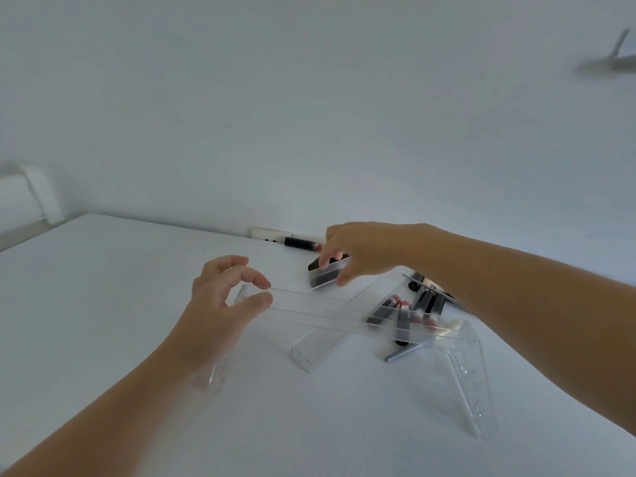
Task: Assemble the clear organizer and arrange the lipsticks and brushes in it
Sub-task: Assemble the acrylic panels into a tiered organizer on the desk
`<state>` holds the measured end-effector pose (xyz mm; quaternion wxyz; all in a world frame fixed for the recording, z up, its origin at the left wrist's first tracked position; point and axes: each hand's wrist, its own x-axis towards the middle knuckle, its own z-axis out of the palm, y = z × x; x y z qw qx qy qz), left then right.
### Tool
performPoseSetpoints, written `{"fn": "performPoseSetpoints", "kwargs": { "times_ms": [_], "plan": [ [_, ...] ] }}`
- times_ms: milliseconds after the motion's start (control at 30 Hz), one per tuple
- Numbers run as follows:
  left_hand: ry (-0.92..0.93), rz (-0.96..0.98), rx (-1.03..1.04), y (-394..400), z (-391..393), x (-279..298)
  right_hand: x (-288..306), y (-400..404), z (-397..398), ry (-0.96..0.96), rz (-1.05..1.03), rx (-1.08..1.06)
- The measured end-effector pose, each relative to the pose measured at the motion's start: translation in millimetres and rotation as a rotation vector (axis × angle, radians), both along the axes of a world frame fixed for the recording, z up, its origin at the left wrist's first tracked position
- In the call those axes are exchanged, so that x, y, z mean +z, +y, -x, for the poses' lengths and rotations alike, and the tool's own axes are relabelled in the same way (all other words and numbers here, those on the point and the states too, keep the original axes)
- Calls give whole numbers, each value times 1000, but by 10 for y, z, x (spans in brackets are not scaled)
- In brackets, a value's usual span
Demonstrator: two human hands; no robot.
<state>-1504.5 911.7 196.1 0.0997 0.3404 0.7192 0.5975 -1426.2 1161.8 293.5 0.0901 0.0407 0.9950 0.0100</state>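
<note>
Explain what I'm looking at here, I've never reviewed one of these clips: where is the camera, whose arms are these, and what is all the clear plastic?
There is no machine: a person works with bare hands, and the single picture comes from a wide-angle camera on their head, looking forward and down. The left hand pinches one end of a long clear tray, which sits raised on a clear stand. The right hand reaches farther back and holds a small clear piece, with something dark seen behind it. A second clear tray lies on the white table under the first. Lipsticks and brushes lie in a loose pile at the right, seen partly through the plastic. One dark tube lies apart near the wall. Nothing looks sorted yet.
</note>
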Motion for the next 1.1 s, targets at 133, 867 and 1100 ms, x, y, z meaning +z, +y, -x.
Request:
{"fn": "performPoseSetpoints", "kwargs": {
  "times_ms": [133,867,1100],
  "plan": [
    [31,-3,6,-20,24,-10,90,50,-12,40,-15,4],
    [-69,124,-95,186,-10,114,855,-45,-991,775,439,-221],
    [107,195,-77,300,-46,379,883,-39,-1239,932,826,-301]
  ]
}}
